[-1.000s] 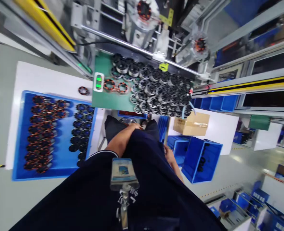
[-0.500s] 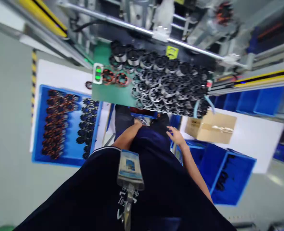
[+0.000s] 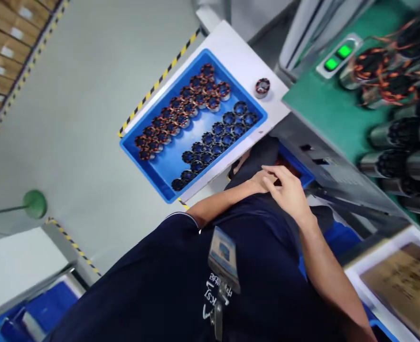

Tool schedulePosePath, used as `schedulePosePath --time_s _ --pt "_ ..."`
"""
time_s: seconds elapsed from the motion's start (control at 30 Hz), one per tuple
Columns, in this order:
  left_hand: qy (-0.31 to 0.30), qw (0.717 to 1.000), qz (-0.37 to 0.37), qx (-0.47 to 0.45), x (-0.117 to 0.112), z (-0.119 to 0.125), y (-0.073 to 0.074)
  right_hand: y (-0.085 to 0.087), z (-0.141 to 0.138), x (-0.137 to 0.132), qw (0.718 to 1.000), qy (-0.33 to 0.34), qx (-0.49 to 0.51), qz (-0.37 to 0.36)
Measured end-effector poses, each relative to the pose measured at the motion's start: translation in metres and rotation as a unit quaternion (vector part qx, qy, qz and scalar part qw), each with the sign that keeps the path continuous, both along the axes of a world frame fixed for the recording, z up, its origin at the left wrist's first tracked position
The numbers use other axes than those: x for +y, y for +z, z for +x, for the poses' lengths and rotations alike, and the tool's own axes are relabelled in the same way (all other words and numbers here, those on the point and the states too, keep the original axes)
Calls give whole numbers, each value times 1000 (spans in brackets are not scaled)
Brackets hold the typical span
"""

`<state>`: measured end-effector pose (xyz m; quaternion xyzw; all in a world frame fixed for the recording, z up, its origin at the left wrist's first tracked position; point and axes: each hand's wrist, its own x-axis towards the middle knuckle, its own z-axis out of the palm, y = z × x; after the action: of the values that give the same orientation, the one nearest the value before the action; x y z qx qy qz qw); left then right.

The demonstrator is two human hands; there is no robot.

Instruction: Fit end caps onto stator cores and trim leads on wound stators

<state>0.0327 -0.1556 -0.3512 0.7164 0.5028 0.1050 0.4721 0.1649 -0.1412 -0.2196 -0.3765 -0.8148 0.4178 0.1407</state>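
Observation:
Both my hands hover over my lap, below the edge of the green bench point(image 3: 312, 109). My right hand point(image 3: 288, 190) is open, its fingers loosely spread and pointing left, holding nothing. My left hand point(image 3: 256, 180) lies just behind it, and the right hand covers its fingers. A blue tray point(image 3: 167, 166) on the white table point(image 3: 231, 45) to my left holds several copper-wound stators point(image 3: 181, 107) in one row group and several dark ones point(image 3: 213, 137) beside them. One single stator point(image 3: 262, 87) stands on the table past the tray.
On the green bench are a two-button green switch point(image 3: 338, 57) and several stacked stators point(image 3: 402, 137). A blue bin point(image 3: 304, 175) sits under the bench. A cardboard box point(image 3: 402, 285) lies at the lower right. My badge point(image 3: 224, 259) hangs on my chest.
My view has swung left and tilted, so the blue tray is now central. My right hand has moved left across my lap to meet my left hand.

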Motion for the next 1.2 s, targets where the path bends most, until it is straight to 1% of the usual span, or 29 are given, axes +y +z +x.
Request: schedulePosePath --time_s 0.1,0.17,0.27,0.33,0.37,0.4,0.43,0.47,0.5,0.53,0.57,0.6,0.63,0.73,0.8,0.83,0.9,0.97,1.03,1.1,1.2 --pt "58 997 3 -43 -65 -53 37 13 -71 -3 995 88 32 28" --pt "99 993 -11 -60 -110 -90 61 15 -115 -13 988 147 29 31" --pt "140 984 -67 -88 -175 -149 96 10 -168 -32 970 236 -8 52" --pt "165 975 -106 -108 -214 -188 119 6 -195 -45 952 289 -55 86" --pt "190 968 -117 -111 -231 -207 130 4 -207 -51 941 312 -79 105" --pt "230 960 -119 -104 -247 -225 139 3 -217 -57 930 331 -102 122" --pt "284 949 -109 -84 -260 -240 146 2 -227 -63 920 347 -122 136" --pt "347 932 -90 -53 -271 -253 150 2 -235 -69 911 360 -139 147" --pt "413 908 -65 -16 -279 -264 152 3 -242 -74 902 372 -152 157" --pt "471 881 -35 22 -284 -272 150 3 -249 -78 893 386 -162 165" --pt "518 854 -4 57 -287 -278 144 4 -255 -82 882 403 -169 175" --pt "550 830 25 83 -287 -281 136 4 -262 -84 868 426 -173 186" --pt "572 813 51 99 -285 -284 125 4 -268 -85 852 454 -171 196" --pt "609 778 113 110 -276 -287 87 0 -291 -81 794 547 -153 218" --pt "633 753 144 109 -270 -288 65 -5 -308 -75 758 593 -154 223" --pt "643 742 158 109 -269 -289 56 -8 -316 -72 745 608 -161 224" --pt "656 726 180 106 -269 -290 45 -11 -329 -69 726 624 -183 222" --pt "659 721 191 99 -270 -291 42 -12 -337 -69 720 626 -205 218" --pt "659 721 194 91 -271 -291 42 -10 -338 -72 727 612 -224 217" --pt "660 721 194 87 -272 -291 44 -8 -334 -77 748 581 -240 215" --pt "662 719 191 92 -272 -290 46 -7 -325 -86 790 512 -263 210"
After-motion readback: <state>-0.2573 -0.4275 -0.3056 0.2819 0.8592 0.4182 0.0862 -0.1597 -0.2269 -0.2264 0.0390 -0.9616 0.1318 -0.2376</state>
